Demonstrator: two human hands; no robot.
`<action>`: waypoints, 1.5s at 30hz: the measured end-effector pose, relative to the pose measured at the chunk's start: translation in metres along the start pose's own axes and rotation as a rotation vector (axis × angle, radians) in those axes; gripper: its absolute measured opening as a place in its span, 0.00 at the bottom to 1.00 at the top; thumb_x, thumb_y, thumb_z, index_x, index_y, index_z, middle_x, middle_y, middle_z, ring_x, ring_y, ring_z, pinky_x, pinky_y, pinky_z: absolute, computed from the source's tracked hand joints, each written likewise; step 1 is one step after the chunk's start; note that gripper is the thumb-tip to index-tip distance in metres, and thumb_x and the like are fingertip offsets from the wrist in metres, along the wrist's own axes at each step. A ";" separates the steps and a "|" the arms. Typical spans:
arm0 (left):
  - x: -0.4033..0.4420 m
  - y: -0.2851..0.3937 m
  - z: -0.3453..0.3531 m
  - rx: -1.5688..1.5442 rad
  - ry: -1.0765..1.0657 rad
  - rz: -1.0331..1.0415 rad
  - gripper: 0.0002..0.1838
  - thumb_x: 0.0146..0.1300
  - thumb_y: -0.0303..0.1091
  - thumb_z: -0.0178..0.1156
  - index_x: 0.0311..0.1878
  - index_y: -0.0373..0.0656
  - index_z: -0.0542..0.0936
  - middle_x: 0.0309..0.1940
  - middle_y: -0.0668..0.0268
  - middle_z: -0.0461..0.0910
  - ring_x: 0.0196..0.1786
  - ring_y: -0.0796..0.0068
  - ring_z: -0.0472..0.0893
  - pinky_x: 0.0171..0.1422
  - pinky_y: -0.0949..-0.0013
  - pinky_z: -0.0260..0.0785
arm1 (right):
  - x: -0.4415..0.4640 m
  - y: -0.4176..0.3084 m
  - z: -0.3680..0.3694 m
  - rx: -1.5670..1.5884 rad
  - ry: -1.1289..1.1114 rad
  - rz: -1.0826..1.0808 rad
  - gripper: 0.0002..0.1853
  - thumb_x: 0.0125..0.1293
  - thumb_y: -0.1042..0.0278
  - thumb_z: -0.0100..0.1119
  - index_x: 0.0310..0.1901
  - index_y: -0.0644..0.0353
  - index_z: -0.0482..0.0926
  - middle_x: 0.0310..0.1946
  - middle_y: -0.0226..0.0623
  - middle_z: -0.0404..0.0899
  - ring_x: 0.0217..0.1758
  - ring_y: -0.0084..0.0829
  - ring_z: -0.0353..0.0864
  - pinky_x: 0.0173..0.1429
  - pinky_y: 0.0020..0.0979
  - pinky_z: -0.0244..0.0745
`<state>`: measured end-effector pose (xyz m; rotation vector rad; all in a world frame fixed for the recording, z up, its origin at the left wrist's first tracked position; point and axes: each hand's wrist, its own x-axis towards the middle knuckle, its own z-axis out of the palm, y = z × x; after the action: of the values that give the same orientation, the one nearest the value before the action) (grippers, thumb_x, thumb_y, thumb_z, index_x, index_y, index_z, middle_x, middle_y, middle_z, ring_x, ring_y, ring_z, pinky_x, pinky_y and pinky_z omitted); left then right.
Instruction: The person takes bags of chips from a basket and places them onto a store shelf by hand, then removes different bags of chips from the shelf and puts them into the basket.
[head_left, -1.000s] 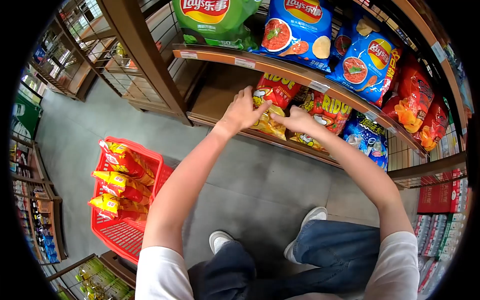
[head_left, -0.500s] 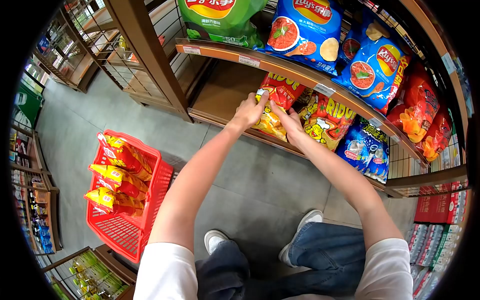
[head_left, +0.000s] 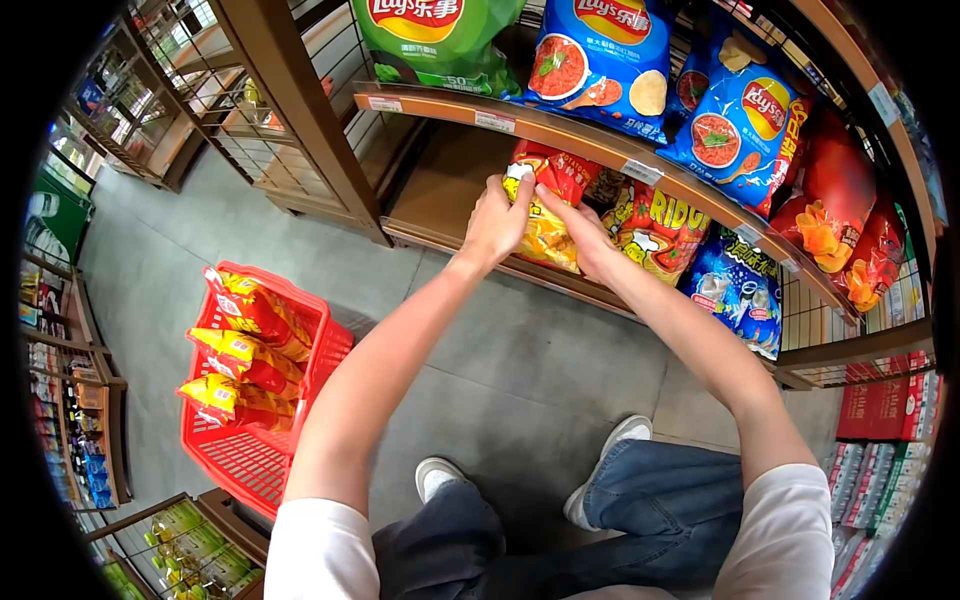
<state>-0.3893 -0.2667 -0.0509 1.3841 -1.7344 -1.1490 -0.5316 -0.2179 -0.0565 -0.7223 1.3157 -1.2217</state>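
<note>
A red and yellow chip bag (head_left: 550, 232) stands at the front of the bottom shelf (head_left: 425, 205). My left hand (head_left: 498, 222) is closed on its left side, thumb on the front. From the right, my right hand (head_left: 585, 235) grips the same bag, thumb near its upper middle; its other fingers are partly hidden. Just right of my right hand is another red chip bag (head_left: 662, 225) on that shelf, with a dark blue bag (head_left: 735, 290) beyond it.
A red basket (head_left: 240, 460) holding three red and yellow bags (head_left: 245, 360) is on the floor at left. Above my hands runs the upper shelf edge (head_left: 560, 140), bearing a green bag (head_left: 440, 45) and blue bags (head_left: 600, 65). Bottled drinks (head_left: 865, 485) stand at lower right.
One second ago my hands were apart at the bag's sides with looser fingers; since then they have closed on it. The bag's top has tipped slightly left.
</note>
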 end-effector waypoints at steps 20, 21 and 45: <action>-0.084 -0.028 -0.048 -0.031 0.023 0.004 0.30 0.71 0.54 0.50 0.56 0.30 0.68 0.47 0.39 0.79 0.53 0.40 0.79 0.57 0.50 0.70 | -0.048 0.017 0.034 0.040 -0.287 0.136 0.31 0.65 0.49 0.65 0.62 0.63 0.72 0.58 0.36 0.77 0.60 0.28 0.77 0.63 0.32 0.72; -0.087 -0.031 -0.049 -0.034 0.020 0.008 0.31 0.71 0.54 0.50 0.59 0.30 0.66 0.48 0.39 0.79 0.54 0.41 0.79 0.58 0.51 0.70 | -0.050 0.018 0.034 0.013 -0.285 0.137 0.30 0.65 0.51 0.66 0.62 0.62 0.73 0.58 0.36 0.78 0.60 0.28 0.77 0.63 0.31 0.72; -0.200 -0.074 -0.143 -0.414 0.045 0.132 0.41 0.66 0.38 0.64 0.72 0.38 0.51 0.66 0.56 0.67 0.69 0.68 0.67 0.73 0.61 0.59 | -0.083 -0.002 0.122 -0.719 -0.756 -0.151 0.28 0.56 0.56 0.74 0.54 0.61 0.79 0.49 0.39 0.84 0.53 0.29 0.83 0.58 0.33 0.77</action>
<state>-0.1838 -0.1123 -0.0498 1.0212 -1.4297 -1.3019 -0.4016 -0.1698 -0.0061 -1.6295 1.0308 -0.4432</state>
